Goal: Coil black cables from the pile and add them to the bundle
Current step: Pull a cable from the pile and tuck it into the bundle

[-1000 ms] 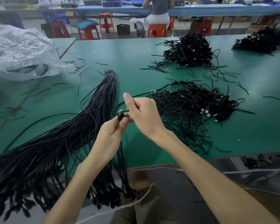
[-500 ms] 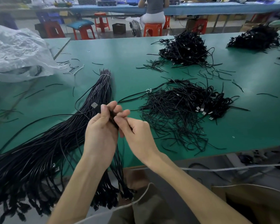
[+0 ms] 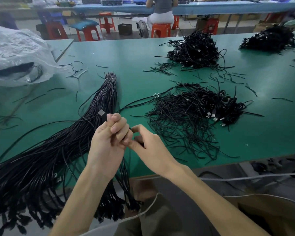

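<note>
Cable [image 3: 104, 118] sits in the left hand [image 3: 109, 145], fingers curled tight round it, its plug [image 3: 101, 113] poking out above the fist. Right hand [image 3: 150, 149] is touching alongside, fingers pinching the strand. A second ago both hands pinched the plug ends further right. Now they hang over the bundle [image 3: 58, 150] by the counter's [image 3: 126, 55] front edge, probably ready to lay it in. Pile [image 3: 194, 116] lies to the right.
</note>
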A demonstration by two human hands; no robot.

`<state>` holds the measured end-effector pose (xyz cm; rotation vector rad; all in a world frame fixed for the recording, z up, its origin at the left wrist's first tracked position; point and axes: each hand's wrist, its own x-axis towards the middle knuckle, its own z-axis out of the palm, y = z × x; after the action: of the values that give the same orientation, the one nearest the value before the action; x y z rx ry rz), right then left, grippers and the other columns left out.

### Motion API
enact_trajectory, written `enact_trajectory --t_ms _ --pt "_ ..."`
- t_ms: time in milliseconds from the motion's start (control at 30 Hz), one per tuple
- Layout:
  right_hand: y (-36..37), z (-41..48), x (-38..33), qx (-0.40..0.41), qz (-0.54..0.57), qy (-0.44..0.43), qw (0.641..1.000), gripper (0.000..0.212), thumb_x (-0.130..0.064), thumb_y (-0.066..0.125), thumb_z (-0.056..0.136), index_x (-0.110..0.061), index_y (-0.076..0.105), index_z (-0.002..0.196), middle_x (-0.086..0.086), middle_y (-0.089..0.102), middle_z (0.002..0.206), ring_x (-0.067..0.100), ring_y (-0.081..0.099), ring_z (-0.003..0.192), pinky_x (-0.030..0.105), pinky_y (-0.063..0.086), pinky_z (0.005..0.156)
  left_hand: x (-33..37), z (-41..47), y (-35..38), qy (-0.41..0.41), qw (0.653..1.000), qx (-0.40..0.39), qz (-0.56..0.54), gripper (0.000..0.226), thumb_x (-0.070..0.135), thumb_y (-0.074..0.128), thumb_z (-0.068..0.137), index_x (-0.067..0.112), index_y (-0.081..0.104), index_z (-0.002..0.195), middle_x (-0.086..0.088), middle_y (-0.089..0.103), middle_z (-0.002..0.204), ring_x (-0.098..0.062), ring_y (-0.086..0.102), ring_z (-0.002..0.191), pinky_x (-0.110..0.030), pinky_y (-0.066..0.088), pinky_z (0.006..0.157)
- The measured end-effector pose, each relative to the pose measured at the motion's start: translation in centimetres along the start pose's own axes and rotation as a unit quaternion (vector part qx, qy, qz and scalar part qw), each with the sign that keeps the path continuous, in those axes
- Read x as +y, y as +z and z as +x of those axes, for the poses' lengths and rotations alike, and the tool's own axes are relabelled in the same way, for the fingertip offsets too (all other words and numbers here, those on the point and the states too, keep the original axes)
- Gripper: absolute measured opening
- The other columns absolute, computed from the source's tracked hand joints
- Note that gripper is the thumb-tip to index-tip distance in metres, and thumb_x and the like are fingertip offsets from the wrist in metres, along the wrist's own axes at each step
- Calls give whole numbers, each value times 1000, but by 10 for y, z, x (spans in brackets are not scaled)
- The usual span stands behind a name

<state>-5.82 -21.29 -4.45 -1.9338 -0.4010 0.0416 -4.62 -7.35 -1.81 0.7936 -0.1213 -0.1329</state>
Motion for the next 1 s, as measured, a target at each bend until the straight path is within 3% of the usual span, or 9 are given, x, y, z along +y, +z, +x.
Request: enact_trajectory --t_ms 133,233,300,400,500,600,733,867,1000 --pt "-6 4 -7 -24 52 -6 998 53 -47 67 96 -28 48 142 -11 67 105 2 63 96 30 52 90 0 -1 3 -10 1000 -30 -1 34 15 41 105 19 62 78 8 44 65 -6 40 51 -21 47 61" --pt "-8 8 -8 -12 94 -3 995 44 -33 72 96 -34 55 137 -21 64 102 -2 61 91 31 50 87 -2 -3 2 -25 996 -69 59 42 18 37 109 19 66 78 2 62 76 -13 62 70 -25 57 69" --pt "-10 6 -6 -8 109 -2 994 40 -22 73 95 -35 62 131 -21 69 108 -3 63 102 31 50 95 -1 -4 0 -35 991 -92 88 40 25 41 107 18 70 80 -4 72 91 -16 69 85 -27 59 78" --pt "-14 3 -3 9 106 3 994 38 -16 77 91 -28 68 126 -10 73 115 5 65 115 38 50 107 8 -3 -5 -55 978 -138 148 29 27 49 101 8 68 89 -18 74 113 -28 72 107 -31 57 89" --pt "-20 0 1 48 33 0 998 41 -15 80 87 -23 69 126 -6 68 116 6 63 111 27 49 101 17 -1 -15 -38 940 -162 299 30 25 53 102 0 65 94 -26 71 118 -37 67 118 -40 55 99" --pt "-24 -1 5 56 -81 -25 995 34 -15 78 87 -18 68 119 -6 62 105 8 58 98 18 45 87 16 -3 -18 -16 905 -129 404 29 22 55 102 0 70 91 -19 75 108 -33 71 109 -38 56 97" --pt "-25 -2 9 42 -110 -13 993 24 -21 76 89 -19 66 111 -10 59 100 9 56 92 27 47 84 9 -5 -17 24 853 -69 517 27 36 58 93 19 79 91 -9 75 98 -25 71 91 -33 59 78" --pt "-28 -7 11 2 -155 -24 988 17 -21 67 98 -14 64 113 -7 58 102 16 57 92 39 48 86 9 -3 -19 1 850 -25 526 26 39 69 80 18 79 90 -2 77 74 -12 68 63 -24 56 64" --pt "-28 -9 11 -11 -262 -52 964 16 -15 53 105 -9 62 117 3 57 105 29 64 91 47 51 82 6 2 -24 -36 843 18 536 40 49 75 70 10 78 77 -6 76 67 -16 73 61 -22 58 61"
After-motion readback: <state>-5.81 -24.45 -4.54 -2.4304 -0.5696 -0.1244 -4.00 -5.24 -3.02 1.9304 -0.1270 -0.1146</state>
